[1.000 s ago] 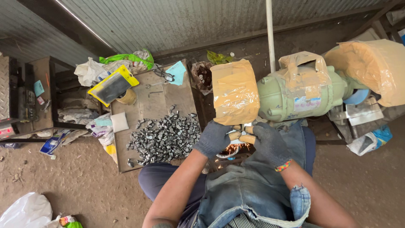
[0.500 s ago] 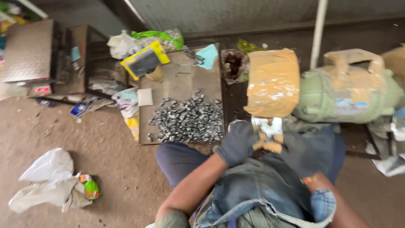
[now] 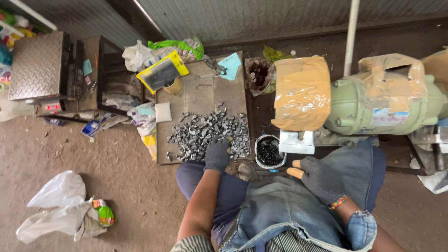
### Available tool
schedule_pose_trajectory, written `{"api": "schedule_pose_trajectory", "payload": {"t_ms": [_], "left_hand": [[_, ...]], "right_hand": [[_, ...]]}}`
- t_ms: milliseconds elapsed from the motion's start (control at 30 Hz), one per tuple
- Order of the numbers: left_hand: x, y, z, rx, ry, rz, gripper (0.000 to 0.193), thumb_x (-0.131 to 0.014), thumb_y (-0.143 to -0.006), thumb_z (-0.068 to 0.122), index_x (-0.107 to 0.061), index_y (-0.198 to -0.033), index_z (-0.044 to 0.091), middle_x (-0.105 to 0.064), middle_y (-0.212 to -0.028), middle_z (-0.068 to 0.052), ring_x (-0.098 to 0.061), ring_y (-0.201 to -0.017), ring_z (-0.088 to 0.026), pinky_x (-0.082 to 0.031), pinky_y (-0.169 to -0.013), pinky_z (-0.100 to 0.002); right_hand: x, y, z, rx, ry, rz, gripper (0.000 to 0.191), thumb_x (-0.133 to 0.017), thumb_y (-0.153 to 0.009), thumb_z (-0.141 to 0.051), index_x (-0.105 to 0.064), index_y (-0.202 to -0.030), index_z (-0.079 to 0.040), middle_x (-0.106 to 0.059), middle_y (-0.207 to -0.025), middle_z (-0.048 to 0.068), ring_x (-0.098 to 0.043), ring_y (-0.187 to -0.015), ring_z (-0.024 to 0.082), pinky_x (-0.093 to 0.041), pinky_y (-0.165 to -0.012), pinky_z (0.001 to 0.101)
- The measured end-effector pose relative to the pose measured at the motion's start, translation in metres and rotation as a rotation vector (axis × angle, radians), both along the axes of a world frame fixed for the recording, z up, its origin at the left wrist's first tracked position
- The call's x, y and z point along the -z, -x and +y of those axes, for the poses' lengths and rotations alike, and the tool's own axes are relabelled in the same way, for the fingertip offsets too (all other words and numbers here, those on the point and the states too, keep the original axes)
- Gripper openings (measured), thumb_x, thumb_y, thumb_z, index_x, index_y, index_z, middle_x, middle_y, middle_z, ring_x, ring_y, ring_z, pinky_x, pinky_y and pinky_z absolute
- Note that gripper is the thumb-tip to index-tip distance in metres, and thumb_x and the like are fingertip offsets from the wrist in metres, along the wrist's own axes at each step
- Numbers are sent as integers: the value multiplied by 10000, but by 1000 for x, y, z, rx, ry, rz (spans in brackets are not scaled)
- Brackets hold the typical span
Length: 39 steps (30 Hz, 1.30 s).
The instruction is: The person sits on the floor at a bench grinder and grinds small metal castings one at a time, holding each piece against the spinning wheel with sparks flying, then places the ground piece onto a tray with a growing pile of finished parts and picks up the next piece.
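Grey-gloved left hand (image 3: 217, 154), grip narrow, fingers on pile of small metal pieces (image 3: 207, 134) at counter (image 3: 196, 95) near edge. Right hand (image 3: 319, 177) flat, open on denim apron (image 3: 284, 205); white cup (image 3: 269, 152) between.

The gloved left hand (image 3: 217, 155) rests on the near edge of a pile of small grey metal pieces (image 3: 209, 133) spread over a wooden board (image 3: 198, 95). The gloved right hand (image 3: 316, 176) lies flat on a denim cloth (image 3: 280, 205) across the lap. A small round container (image 3: 269, 151) of dark pieces stands between the hands, below a green bench grinder (image 3: 373, 109) with tape-wrapped guards.
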State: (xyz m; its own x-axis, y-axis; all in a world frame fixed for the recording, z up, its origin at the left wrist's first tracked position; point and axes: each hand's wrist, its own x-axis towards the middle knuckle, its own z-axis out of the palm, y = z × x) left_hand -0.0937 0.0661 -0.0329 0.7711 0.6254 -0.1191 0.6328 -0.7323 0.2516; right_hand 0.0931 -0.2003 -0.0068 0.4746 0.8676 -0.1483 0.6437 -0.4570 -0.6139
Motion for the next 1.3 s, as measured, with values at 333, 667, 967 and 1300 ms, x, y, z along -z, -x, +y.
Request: {"api": "schedule_pose_trajectory", "payload": {"t_ms": [333,667,967,1300], "left_hand": [[-42,-25,-111,265,766,-918,182,-651,-944,56,-643,-1119,8,-707,-1121,-172,-707,-1022,-322,-560,-907,-406],[-50,-100,-80,322,224,-702,328,-769,-819,217,-682,-1082,42,-693,-1048,-208,-647,-1010,-448,-494,-868,-538],[-29,-116,-45,550,408,-550,224,-717,-861,166,-742,-1072,97,-734,-1106,-132,-689,-1045,-360,-559,-911,-451],[-18,-75,-79,505,162,-588,209,-743,-897,289,-741,-1068,170,-672,-1113,-100,-611,-1062,-340,-458,-953,-488]], "right_hand": [[-36,2,-7,215,43,845,379,-705,-944,-289,-688,-1257,-76,-743,-911,104,-663,-674,240,-533,-641,396],[-42,-30,17,173,-291,-247,296,-799,-803,-300,-739,-1008,-94,-673,-892,130,-663,-804,363,-505,-654,460],[-32,-54,30,60,-280,-133,315,-793,-773,-243,-780,-1073,-145,-693,-932,100,-680,-874,332,-525,-709,448],[-39,-30,19,-2,-295,-226,312,-829,-745,-339,-768,-950,-112,-694,-874,111,-669,-825,303,-505,-706,427]]}}
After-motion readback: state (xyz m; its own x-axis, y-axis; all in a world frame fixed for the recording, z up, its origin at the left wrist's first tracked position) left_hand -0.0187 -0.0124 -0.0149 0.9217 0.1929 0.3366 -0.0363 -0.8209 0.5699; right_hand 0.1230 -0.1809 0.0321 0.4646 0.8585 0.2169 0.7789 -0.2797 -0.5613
